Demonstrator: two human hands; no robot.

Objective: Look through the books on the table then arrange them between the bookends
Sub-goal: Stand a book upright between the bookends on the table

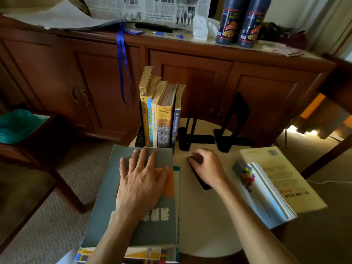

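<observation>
Head view. Round white worktop [205, 216] at centre frame. Five books [162, 115] stand upright in a row at centre, spines toward the camera, the leftmost tallest; the gold spine reads "Troyka". A black bookend [140, 137] is partly visible at the row's left foot. Two more black bookends [192, 136] [233, 128] stand just right of the row, apart from each other, with nothing between them.

Left hand [142, 180]: fingers straight and spread, pressing flat on the grey-covered book [118, 216] at lower centre-left. That book lies on top of another book with a multicoloured cover [133, 255], bottom edge of frame.

Right hand [207, 165]: fingers curled over the far end of a flat black object [201, 181] lying on the worktop; its identity unclear.

At right of frame, a cream-covered book [282, 181] lies flat on another book, overhanging the worktop edge.

Background, top of frame: wooden cabinet [171, 73] carrying newspaper [148, 10] and two dark spray cans [243, 21].
</observation>
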